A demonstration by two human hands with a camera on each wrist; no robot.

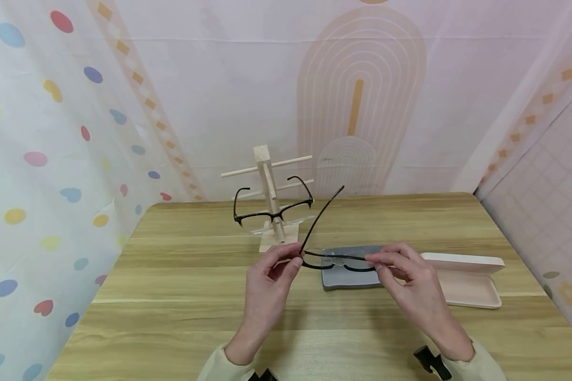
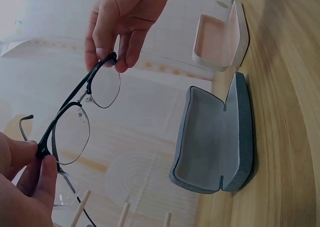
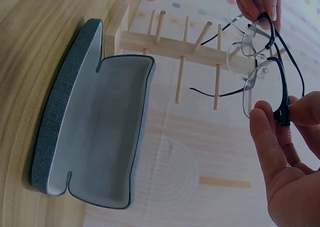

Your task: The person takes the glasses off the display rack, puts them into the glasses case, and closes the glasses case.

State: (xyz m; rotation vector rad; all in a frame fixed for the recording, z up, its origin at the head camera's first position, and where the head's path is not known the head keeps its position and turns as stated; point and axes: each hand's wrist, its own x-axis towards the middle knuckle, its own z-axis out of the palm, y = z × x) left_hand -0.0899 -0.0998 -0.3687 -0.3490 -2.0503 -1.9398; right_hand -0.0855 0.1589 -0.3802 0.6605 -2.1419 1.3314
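Observation:
Both hands hold up a pair of black half-rim eyeglasses (image 1: 318, 266) over the table, one at each end of the frame. My left hand (image 1: 271, 286) pinches the left corner by the hinge, where one temple (image 1: 321, 217) sticks out away from me. At the opposite corner, the thumb and fingers of my right hand (image 1: 412, 286) pinch the frame; the other temple lies folded across behind the lenses. Beneath and behind the glasses is a grey fabric eyeglass case (image 2: 200, 137), its lid raised and its pale lining showing nothing inside.
A wooden eyeglass stand (image 1: 263, 154) with several pegs stands at the back, left of the grey case. Another black-topped pair of glasses (image 1: 255, 214) hangs on it. To the right lies a pale pink case (image 1: 467, 288) with its lid up. A patterned curtain (image 1: 209, 95) backs the table.

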